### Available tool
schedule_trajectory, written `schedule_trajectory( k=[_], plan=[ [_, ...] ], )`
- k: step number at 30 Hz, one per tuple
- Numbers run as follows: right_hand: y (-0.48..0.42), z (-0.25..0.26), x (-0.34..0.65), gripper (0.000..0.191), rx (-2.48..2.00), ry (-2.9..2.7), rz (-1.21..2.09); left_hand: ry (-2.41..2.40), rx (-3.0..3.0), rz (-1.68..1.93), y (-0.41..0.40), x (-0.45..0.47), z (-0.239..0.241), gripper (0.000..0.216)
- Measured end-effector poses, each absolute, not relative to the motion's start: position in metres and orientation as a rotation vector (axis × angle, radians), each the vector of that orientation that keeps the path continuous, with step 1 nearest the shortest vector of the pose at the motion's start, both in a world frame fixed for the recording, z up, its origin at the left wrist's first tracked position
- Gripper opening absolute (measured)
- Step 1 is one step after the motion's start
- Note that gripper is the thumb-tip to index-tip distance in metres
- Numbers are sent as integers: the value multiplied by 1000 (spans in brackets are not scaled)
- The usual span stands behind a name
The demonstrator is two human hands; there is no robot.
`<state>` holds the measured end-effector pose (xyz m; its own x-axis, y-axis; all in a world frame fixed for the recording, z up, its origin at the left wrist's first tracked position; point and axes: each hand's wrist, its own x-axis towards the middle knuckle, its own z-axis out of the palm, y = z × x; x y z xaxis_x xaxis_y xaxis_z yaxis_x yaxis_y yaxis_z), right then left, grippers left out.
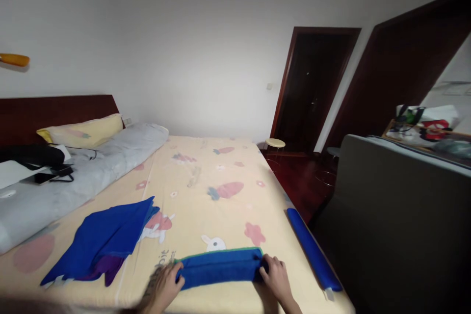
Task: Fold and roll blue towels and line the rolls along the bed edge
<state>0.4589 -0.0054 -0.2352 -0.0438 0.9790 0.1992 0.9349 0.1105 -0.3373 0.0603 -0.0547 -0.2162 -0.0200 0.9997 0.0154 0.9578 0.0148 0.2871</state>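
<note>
Head camera shows our left hand [164, 282] and right hand [276, 274] gripping the two ends of a folded blue towel [221, 267], which lies on the bed sheet [206, 196] near its front edge. A rolled blue towel [312, 250] lies at right, a loose blue cloth [106, 238] at left.

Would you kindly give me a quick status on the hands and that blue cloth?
Left hand and right hand grip opposite ends of the folded blue cloth, flat on the bed. Rolled blue cloth right, loose blue cloth left, both apart.
</note>
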Motion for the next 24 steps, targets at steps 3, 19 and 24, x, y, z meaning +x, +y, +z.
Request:
schedule_trajectory(
  k=[3, 19, 24],
  plan=[
    [3, -243, 457, 30, -1911, -1959, 103, 2234, 2048, 235, -47, 55, -221, 33],
    [-31, -291, 354, 66, -1127, -2373, 161, 1876, 2626, 538, -56, 148, -304, 69],
    [-24, -300, 443, 56, -1380, -2235, -32, 2084, 2559, 523, -70, 73, -296, 64]
  ],
)
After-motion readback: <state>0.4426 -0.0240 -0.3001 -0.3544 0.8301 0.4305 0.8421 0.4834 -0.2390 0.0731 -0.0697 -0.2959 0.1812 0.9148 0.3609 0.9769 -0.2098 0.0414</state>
